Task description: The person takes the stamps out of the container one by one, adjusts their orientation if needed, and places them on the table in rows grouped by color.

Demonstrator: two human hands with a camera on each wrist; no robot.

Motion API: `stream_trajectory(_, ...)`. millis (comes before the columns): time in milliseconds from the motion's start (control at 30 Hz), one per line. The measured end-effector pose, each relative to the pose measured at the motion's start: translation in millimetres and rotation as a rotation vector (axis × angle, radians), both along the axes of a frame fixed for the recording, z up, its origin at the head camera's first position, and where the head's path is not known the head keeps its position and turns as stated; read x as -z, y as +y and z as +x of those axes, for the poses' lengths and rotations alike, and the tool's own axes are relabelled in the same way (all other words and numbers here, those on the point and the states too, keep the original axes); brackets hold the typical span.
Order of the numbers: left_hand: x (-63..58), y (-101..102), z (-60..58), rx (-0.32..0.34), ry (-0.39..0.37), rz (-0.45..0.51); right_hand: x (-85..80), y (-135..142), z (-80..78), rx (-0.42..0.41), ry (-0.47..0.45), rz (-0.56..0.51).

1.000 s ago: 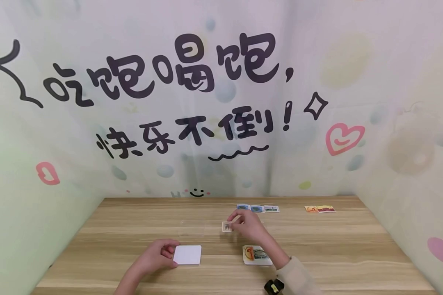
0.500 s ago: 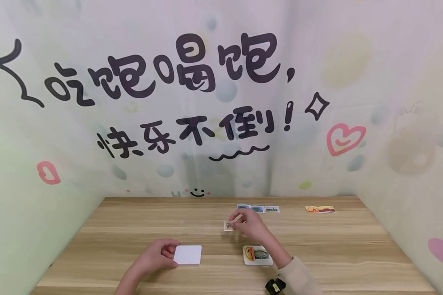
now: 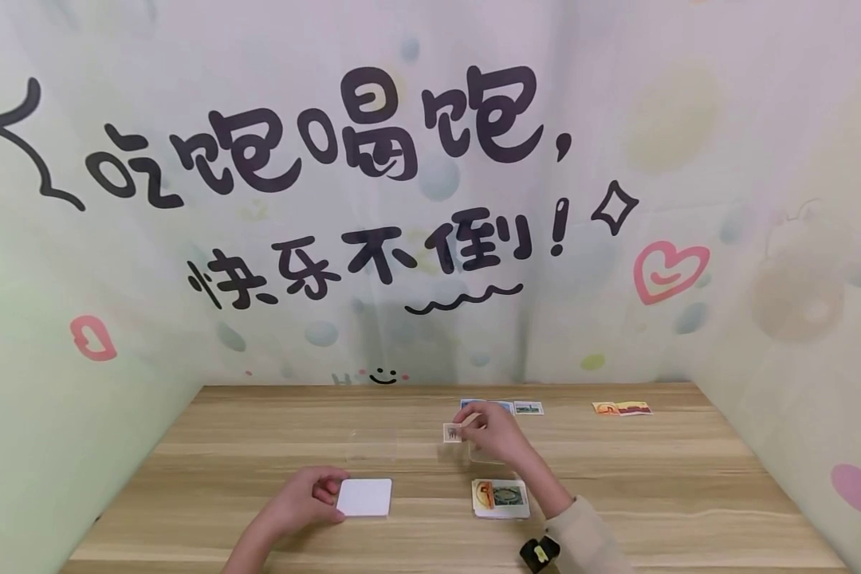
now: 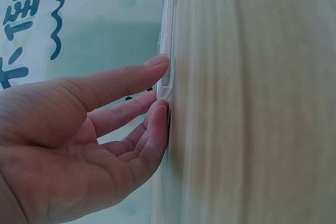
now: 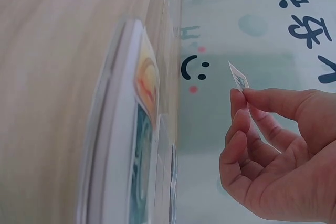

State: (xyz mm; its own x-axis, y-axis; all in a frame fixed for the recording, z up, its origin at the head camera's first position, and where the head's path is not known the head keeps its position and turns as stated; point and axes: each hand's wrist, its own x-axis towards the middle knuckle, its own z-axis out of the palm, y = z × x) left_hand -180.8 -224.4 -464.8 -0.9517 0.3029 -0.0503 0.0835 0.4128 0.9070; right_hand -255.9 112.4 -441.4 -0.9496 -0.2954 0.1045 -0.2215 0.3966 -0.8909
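Note:
My right hand (image 3: 495,434) is raised over the middle of the table, pinching a small postage stamp (image 3: 453,433) between thumb and index finger. The right wrist view shows the stamp (image 5: 239,77) sticking out past the fingertips, tilted, with a dark print on a pale ground. Nearer the front, my left hand (image 3: 304,498) holds the left edge of a stack of blank white cards (image 3: 363,497), thumb at its near corner. In the left wrist view, a clear plastic edge (image 4: 169,86) runs along that stack beside the thumb. Another white stack (image 3: 502,510), topped with orange and green stamps, lies below my right hand.
Faint clear plastic boxes (image 3: 373,446) lie mid-table, one partly behind my right hand. Along the back are blue and green stamps (image 3: 528,408), with orange and red ones (image 3: 623,408) farther right. A printed cloth (image 3: 430,343) stands behind the table.
My right hand has drifted slightly to the right with the stamp, and more of the stamped stack and a clear box now shows. The left hand has stayed in place.

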Motion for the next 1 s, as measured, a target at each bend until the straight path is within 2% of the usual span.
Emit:
stream_trajectory(200, 0.6, 0, -0.3, -0.001, 0.003, -0.003, 2.0, 6, -4.3, 0.033, -0.008, 0.01)
stream_trajectory(433, 0.3, 0, 0.8, 0.001, 0.003, -0.01, 4.0, 15, -9.2, 0.027, 0.001, 0.01)
stream_trajectory(767, 0.4, 0, 0.7, -0.006, -0.005, -0.012, 2.5, 29, -14.7, 0.101, -0.027, -0.007)
stream_trajectory(1000, -0.1, 0, -0.5, -0.007, -0.008, -0.018, 2.1, 38, -19.4, 0.106, 0.006, -0.01)
